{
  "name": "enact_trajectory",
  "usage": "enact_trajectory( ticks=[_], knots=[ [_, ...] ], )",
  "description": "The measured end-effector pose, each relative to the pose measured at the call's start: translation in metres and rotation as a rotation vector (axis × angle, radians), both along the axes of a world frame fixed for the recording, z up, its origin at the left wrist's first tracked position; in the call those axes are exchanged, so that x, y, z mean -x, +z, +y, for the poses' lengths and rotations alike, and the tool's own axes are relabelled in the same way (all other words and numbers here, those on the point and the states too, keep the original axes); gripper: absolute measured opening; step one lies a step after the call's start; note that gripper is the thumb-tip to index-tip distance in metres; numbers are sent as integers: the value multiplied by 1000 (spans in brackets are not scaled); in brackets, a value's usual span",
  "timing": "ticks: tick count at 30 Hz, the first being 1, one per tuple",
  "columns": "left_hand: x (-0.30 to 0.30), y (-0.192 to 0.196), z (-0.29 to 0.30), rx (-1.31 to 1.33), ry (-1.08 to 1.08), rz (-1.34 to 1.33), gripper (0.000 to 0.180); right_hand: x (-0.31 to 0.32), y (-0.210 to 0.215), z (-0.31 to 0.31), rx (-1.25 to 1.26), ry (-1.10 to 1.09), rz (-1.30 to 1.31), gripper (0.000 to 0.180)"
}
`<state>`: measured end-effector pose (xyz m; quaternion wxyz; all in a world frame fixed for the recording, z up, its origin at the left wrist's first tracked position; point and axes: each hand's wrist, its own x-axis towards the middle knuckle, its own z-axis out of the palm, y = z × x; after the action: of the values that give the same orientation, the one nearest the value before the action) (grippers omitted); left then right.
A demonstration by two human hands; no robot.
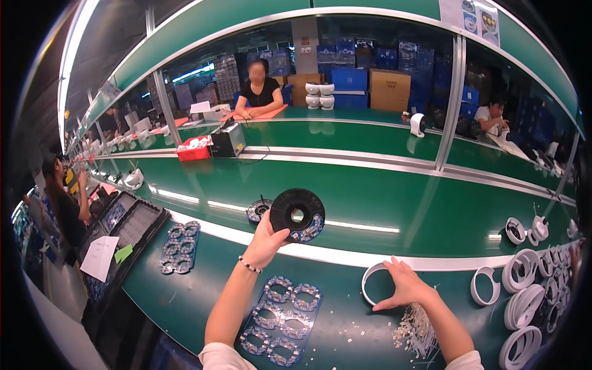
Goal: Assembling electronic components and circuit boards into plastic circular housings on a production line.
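Note:
My left hand (264, 245), a beaded bracelet at its wrist, grips a black round plastic housing (283, 209) with a central hole. A curved blue circuit board (311, 229) sits at its lower right rim. Farther down and to the right, my right hand (407, 285) has thumb and fingers around a white plastic ring (365, 288), which stands tilted on the green bench. Just behind the black housing lies another dark round part (258, 211) with a board and wires. A panel of blue circuit boards (264, 316) lies between my forearms.
Near my right forearm is a pile of small white connectors with wires (417, 333). Several white rings (521, 308) line the right. A second board panel (179, 246) and black trays (139, 216) are left. Across the bench sits a person (259, 92); a red bin (193, 152) stands nearer.

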<state>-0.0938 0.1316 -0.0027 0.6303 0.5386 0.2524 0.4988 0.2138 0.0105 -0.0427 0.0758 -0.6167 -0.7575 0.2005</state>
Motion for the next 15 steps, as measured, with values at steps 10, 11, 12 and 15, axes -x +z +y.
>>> enact_trajectory(
  ticks=[10,11,12,15],
  knots=[
    [-27,-4,-13,-97,94,-133,48,19,10,-11,-76,-223,-90,120],
    [-30,-6,-12,-100,102,-124,48,18,7,-10,-102,-199,-83,118],
    [-35,-8,-13,-102,103,-122,47,15,7,-12,-129,-182,-82,117],
    [-42,-12,-12,-132,92,-122,47,10,15,-8,-156,-58,-38,110]
  ],
)
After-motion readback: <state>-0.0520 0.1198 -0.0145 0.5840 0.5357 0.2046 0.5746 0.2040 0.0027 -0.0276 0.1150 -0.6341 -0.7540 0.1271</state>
